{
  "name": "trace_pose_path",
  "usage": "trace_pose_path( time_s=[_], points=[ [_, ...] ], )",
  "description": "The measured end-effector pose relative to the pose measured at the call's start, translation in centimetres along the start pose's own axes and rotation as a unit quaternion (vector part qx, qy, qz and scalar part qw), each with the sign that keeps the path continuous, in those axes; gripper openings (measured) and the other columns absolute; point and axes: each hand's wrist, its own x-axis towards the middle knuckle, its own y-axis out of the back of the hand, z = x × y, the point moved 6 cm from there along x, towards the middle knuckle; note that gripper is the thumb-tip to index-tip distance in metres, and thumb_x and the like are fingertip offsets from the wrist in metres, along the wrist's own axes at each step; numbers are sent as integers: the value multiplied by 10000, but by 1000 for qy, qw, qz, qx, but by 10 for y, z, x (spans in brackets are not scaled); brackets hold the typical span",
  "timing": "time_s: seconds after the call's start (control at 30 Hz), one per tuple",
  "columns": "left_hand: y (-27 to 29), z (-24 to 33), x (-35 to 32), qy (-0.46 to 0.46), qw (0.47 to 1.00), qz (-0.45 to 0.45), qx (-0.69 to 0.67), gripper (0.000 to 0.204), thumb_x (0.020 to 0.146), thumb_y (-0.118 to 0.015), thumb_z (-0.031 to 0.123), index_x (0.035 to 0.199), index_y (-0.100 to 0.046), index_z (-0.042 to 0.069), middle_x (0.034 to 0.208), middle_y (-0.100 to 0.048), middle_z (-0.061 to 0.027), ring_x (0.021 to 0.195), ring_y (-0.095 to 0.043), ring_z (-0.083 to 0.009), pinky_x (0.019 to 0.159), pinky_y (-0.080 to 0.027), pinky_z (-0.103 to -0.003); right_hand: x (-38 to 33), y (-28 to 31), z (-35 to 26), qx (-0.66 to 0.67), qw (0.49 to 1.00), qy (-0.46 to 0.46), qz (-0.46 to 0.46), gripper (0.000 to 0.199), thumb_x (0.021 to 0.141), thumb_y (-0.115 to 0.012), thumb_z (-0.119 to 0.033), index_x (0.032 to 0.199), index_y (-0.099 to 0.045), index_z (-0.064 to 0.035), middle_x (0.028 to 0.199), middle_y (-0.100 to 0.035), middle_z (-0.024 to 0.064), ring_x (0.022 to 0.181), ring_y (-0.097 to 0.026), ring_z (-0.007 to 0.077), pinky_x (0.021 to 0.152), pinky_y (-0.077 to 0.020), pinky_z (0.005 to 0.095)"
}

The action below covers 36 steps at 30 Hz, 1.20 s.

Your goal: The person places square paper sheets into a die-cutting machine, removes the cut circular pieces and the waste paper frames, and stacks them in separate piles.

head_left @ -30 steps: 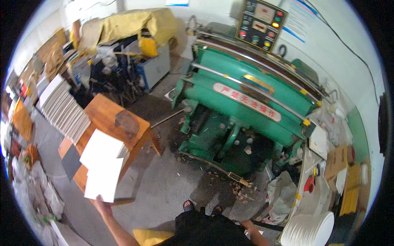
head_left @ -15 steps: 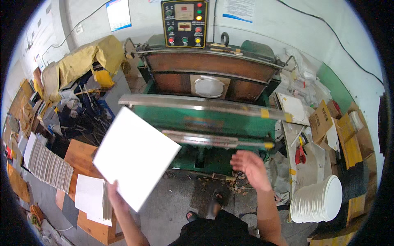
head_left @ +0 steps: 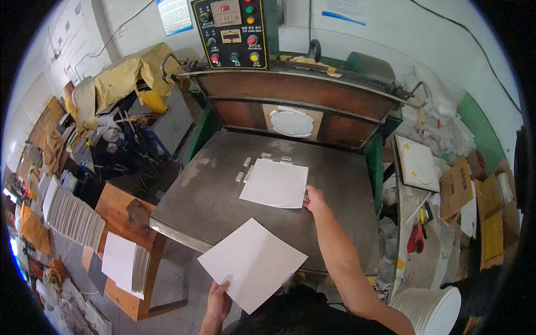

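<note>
Green press machine [head_left: 290, 100] filling the middle, from 10 to 2 o'clock; rust-brown upright platen [head_left: 296, 97] carrying a white round die [head_left: 292, 123] at 12 o'clock. Black control panel [head_left: 231, 30] with coloured buttons above, near 11 o'clock. Flat grey steel bed [head_left: 212, 195] spread out at centre, scuffed, with small grey blocks [head_left: 245, 167] set along 2 edges of a sheet.

Wooden table [head_left: 120, 206] at 8 o'clock, bearing a stack of white sheets [head_left: 120, 262]; fanned pile of card [head_left: 70, 215] just beyond, at 9 o'clock. Yellow cloth [head_left: 120, 78] draped over equipment at 10 o'clock. Stack of round white discs [head_left: 432, 307] at 4 o'clock; red tool [head_left: 416, 240] on the cluttered side shelf at 3 o'clock.

White square sheet [head_left: 274, 183] lying flat on the bed, dead centre, pushed up against the blocks. Second white sheet [head_left: 252, 262] held over the bed's front edge at 6 o'clock, tilted diamond-wise.

Right hand [head_left: 315, 201] just right of centre, fingertips pressed onto the lower right corner of the flat sheet, touching rather than closed around it. Left hand [head_left: 219, 296] at 6 o'clock, pinching the lower corner of the held sheet between thumb and fingers.
</note>
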Motion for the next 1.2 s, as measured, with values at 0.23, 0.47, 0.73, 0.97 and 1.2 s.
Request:
trace_pose_path(
  time_s=[0.23,0.47,0.73,0.97,1.2],
  points=[
    [-28,-46,23,139,986,-84,25,489,914,-473,100,1383,-378,1,1293,-528,-169,1141,-558,-323,954,-463,-493,34,-14,-5,-16,982,-103,-157,136,854,-606,-103,979,-587,-52,970,-628,92,889,-633,242,753,-559,431],
    [-142,-83,171,63,991,-107,47,462,941,-383,84,1372,-321,-68,1335,-452,-242,1202,-500,-395,1015,-435,-538,-27,60,-88,119,950,123,-262,257,855,-547,-60,1094,-584,27,1051,-625,134,967,-617,245,854,-511,372],
    [-152,-103,316,110,991,-45,-68,343,949,-414,77,1266,-426,-56,1163,-553,-226,1101,-558,-363,943,-490,-489,-162,277,-67,87,967,233,-52,353,832,-546,-88,1172,-533,8,1177,-576,149,1070,-567,252,893,-473,404],
    [-206,-67,250,-206,822,-54,527,466,874,-600,202,1275,-470,3,1165,-611,-177,1168,-537,-326,963,-466,-441,-282,334,35,105,951,267,115,424,753,-521,-54,1162,-561,48,1123,-602,114,1020,-577,227,925,-453,365],
    [-303,-135,304,-324,410,-154,839,614,837,-615,296,1375,-429,64,1472,-362,-164,1391,-303,-344,1146,-163,-552,-347,278,47,-39,912,331,240,361,805,-534,-61,1137,-579,73,1030,-623,84,936,-558,157,880,-422,289]
  ],
)
